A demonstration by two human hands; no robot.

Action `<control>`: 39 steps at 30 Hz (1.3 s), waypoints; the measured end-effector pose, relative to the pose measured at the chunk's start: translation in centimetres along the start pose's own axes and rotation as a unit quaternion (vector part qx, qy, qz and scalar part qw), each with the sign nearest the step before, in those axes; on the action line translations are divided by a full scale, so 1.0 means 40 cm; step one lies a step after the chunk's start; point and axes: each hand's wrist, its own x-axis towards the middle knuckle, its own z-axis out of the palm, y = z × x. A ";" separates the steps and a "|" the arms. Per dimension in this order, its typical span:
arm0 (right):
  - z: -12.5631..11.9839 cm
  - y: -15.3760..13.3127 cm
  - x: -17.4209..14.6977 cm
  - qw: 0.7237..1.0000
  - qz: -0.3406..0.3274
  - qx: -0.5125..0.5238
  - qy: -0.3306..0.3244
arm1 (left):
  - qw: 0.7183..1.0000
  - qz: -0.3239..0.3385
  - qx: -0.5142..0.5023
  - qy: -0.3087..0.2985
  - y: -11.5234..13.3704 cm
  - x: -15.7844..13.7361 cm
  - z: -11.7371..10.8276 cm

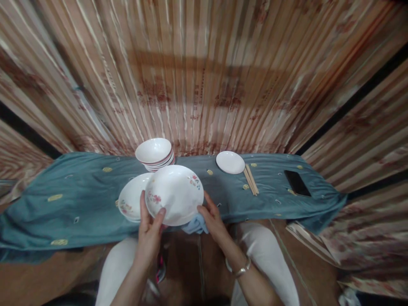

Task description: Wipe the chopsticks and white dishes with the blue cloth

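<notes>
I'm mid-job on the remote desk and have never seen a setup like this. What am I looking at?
There is no robot here: these are a person's bare hands. The one picture comes from a camera worn on the head, looking forward and down. The left hand and right hand share a grip on a white floral plate. A blue cloth shows beside the right hand; whether it is held is unclear. On the green cloth-covered table are a partly hidden second floral plate, stacked bowls, a small plain plate with chopsticks beside it, and, farther right, what looks like a phone.
</notes>
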 end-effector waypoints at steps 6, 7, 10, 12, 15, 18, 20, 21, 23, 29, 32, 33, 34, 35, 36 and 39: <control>-0.201 -0.036 -0.016 0.980 0.023 -0.199 0.009 | 0.987 -0.105 -0.059 -0.110 -0.079 0.095 0.116; -0.233 -0.048 -0.022 0.971 0.026 -0.231 0.052 | 0.985 -0.108 -0.042 -0.128 -0.093 0.113 0.128; -0.294 -0.082 -0.022 0.954 0.007 -0.270 0.129 | 0.983 -0.088 0.028 -0.161 -0.128 0.155 0.160; -0.298 -0.090 0.006 0.952 -0.004 -0.282 0.120 | 0.979 -0.074 0.086 -0.171 -0.146 0.173 0.175; -0.262 -0.063 0.074 0.942 -0.049 -0.327 0.046 | 0.969 -0.059 0.146 -0.188 -0.173 0.188 0.185; -0.213 -0.005 0.126 0.897 -0.115 -0.423 -0.057 | 0.970 0.001 0.159 -0.181 -0.196 0.199 0.179; -0.187 0.026 0.133 0.856 -0.127 -0.490 -0.103 | 0.971 0.045 0.164 -0.168 -0.205 0.206 0.172; -0.178 0.035 0.128 0.845 -0.129 -0.508 -0.107 | 0.970 0.058 0.166 -0.167 -0.208 0.210 0.169; -0.165 0.037 0.111 0.842 -0.131 -0.511 -0.111 | 0.969 0.070 0.166 -0.171 -0.211 0.217 0.166; -0.115 0.003 0.076 0.888 -0.147 -0.413 -0.142 | 0.962 0.094 0.184 -0.177 -0.211 0.229 0.178; -0.081 0.001 0.091 0.915 -0.155 -0.345 -0.138 | 0.959 0.104 0.190 -0.181 -0.212 0.232 0.187; -0.071 0.002 0.098 0.922 -0.158 -0.327 -0.132 | 0.959 0.105 0.190 -0.184 -0.213 0.232 0.190; -0.064 0.003 0.106 0.926 -0.164 -0.314 -0.129 | 0.958 0.105 0.191 -0.187 -0.213 0.232 0.192; -0.058 0.005 0.113 0.928 -0.171 -0.306 -0.125 | 0.957 0.106 0.192 -0.190 -0.214 0.232 0.195; -0.056 0.007 0.121 0.927 -0.179 -0.305 -0.123 | 0.956 0.108 0.193 -0.193 -0.215 0.231 0.197; -0.060 0.018 0.143 0.915 -0.198 -0.333 -0.112 | 0.951 0.118 0.198 -0.205 -0.216 0.224 0.202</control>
